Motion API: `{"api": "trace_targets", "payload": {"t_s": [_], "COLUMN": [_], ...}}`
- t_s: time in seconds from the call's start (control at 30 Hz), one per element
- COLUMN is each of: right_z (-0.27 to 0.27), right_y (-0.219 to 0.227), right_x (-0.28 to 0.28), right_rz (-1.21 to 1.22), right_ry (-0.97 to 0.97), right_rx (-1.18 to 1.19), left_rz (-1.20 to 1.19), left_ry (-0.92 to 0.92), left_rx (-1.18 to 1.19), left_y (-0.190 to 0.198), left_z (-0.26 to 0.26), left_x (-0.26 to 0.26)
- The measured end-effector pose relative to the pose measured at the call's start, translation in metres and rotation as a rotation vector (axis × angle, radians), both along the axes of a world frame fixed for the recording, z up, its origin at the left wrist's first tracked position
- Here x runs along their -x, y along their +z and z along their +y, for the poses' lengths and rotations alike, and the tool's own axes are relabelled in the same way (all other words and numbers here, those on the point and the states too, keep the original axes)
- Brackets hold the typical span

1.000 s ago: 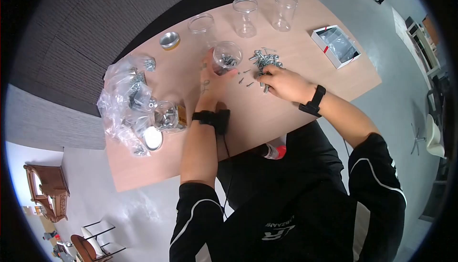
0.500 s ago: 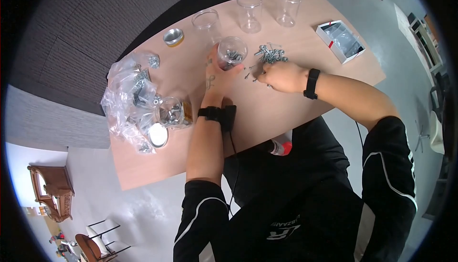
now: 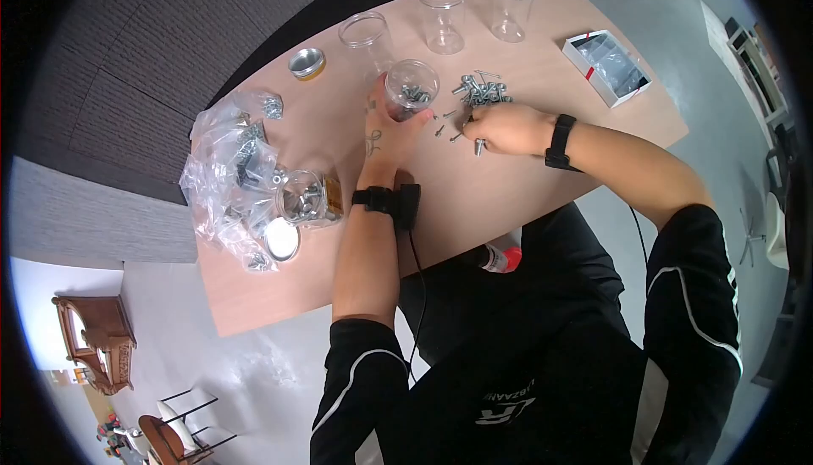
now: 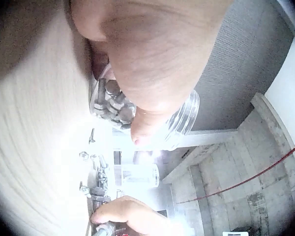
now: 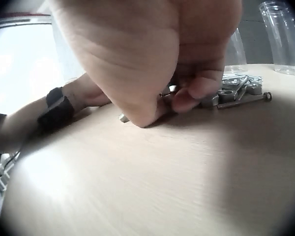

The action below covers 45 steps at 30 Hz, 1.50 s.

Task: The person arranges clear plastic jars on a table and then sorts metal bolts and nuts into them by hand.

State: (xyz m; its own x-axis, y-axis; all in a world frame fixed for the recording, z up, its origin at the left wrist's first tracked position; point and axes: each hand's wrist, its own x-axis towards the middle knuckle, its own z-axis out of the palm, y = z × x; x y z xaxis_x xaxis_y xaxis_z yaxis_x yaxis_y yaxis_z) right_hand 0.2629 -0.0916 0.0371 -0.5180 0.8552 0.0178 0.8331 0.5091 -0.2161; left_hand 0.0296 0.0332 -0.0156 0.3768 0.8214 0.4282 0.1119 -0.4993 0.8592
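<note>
My left hand (image 3: 387, 139) grips a clear jar (image 3: 412, 63) standing on the table, thumb and fingers around its wall. Short bolts (image 4: 113, 101) lie at the bottom of this jar in the left wrist view. My right hand (image 3: 512, 129) is low on the table at the near side of a pile of bolts and nuts (image 3: 487, 89). Its fingers curl inward, and a silver bit of hardware (image 5: 173, 89) shows between them in the right wrist view; the palm hides most of it. One bolt (image 3: 480, 146) sticks out beside this hand. Small screws (image 3: 439, 131) lie between the hands.
Three clear jars (image 3: 443, 23) stand along the far edge. A metal lid (image 3: 306, 63) lies left of them. On the left are plastic bags of hardware (image 3: 229, 173), a jar of metal parts (image 3: 301, 198) and another lid (image 3: 281, 240). A white box (image 3: 607, 67) lies far right.
My right hand has drawn back from over the pile to its near side, and its fingers have curled in. My left hand keeps its grip on the jar. The view has shifted slightly.
</note>
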Motion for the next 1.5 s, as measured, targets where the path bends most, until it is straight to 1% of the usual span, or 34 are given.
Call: {"api": "trace_targets", "payload": {"t_s": [0.03,0.1,0.2,0.33,0.43,0.5,0.53,0.6,0.63,0.67,0.7,0.73,0.83,0.93,0.97,1.0,1.03,1.1,1.17,1.23,1.27,1.33,1.37,1.43,1.5], "right_z": [0.000,-0.002,0.000,0.001,-0.001,0.001,0.002,0.004,0.007,0.011,0.014,0.018,0.027,0.031,0.031,0.030,0.030,0.026,0.023,0.021,0.018,0.011,0.008,-0.001,-0.003], "right_y": [0.001,0.003,0.004,0.005,0.013,0.021,0.024,0.029,0.035,0.038,0.040,0.042,0.040,0.035,0.035,0.035,0.036,0.042,0.042,0.037,0.032,0.025,0.024,0.021,0.009], "right_x": [-0.001,-0.004,-0.010,-0.015,-0.016,-0.016,-0.014,-0.007,-0.003,0.001,0.005,0.009,0.020,0.028,0.029,0.029,0.031,0.028,0.020,0.006,-0.001,-0.009,-0.010,-0.007,-0.003], "right_rz": [0.002,0.005,0.074,0.087,0.085,0.164,0.164,0.367,0.374,0.375,0.381,0.386,0.388,0.437,0.438,0.492,0.545,0.539,0.531,0.586,0.585,0.424,0.422,0.225,0.203], "right_ry": [0.000,-0.026,-0.038,-0.084,-0.126,-0.131,-0.130,-0.233,-0.278,-0.282,-0.260,-0.236,-0.224,-0.243,-0.244,-0.235,-0.224,-0.245,-0.266,-0.299,-0.299,-0.224,-0.226,-0.232,-0.241], "right_rx": [0.001,0.013,-0.006,0.037,0.063,0.033,0.034,-0.090,-0.077,-0.078,-0.138,-0.198,-0.247,-0.259,-0.258,-0.242,-0.226,-0.242,-0.258,-0.193,-0.192,-0.099,-0.098,-0.042,-0.056], "left_rz": [0.002,-0.013,-0.008,-0.022,0.012,-0.020,-0.021,-0.031,-0.032,0.002,0.036,0.037,0.033,0.069,0.085,0.102,0.103,0.088,0.082,0.075,0.079,0.081,0.092,0.104,0.132], "left_ry": [0.000,0.004,-0.005,-0.004,0.014,-0.007,-0.006,-0.027,-0.029,-0.022,-0.015,-0.018,-0.076,-0.090,-0.085,-0.080,-0.079,-0.064,-0.083,-0.103,-0.080,-0.058,-0.043,-0.030,-0.017], "left_rx": [0.001,0.112,0.113,0.129,0.091,0.090,0.091,0.011,0.012,0.012,0.010,0.007,-0.048,-0.076,-0.118,-0.159,-0.155,-0.149,-0.113,-0.079,-0.066,-0.055,-0.059,-0.062,-0.094], "left_y": [0.001,0.003,0.000,0.006,0.005,0.002,-0.001,-0.007,-0.003,0.002,0.007,0.009,0.013,0.011,0.011,0.011,0.009,0.006,0.011,0.015,0.016,0.017,0.017,0.018,0.020], "left_z": [-0.001,-0.003,0.000,-0.003,-0.002,0.000,0.002,0.006,0.002,-0.001,-0.005,-0.007,-0.012,-0.014,-0.014,-0.015,-0.015,-0.012,-0.015,-0.017,-0.017,-0.017,-0.017,-0.018,-0.020], "left_x": [0.000,0.000,0.000,0.000,0.001,0.001,0.001,0.001,0.000,0.001,0.001,0.001,0.001,0.000,0.000,0.000,0.000,-0.001,-0.001,0.000,0.000,-0.001,-0.001,-0.001,0.000]}}
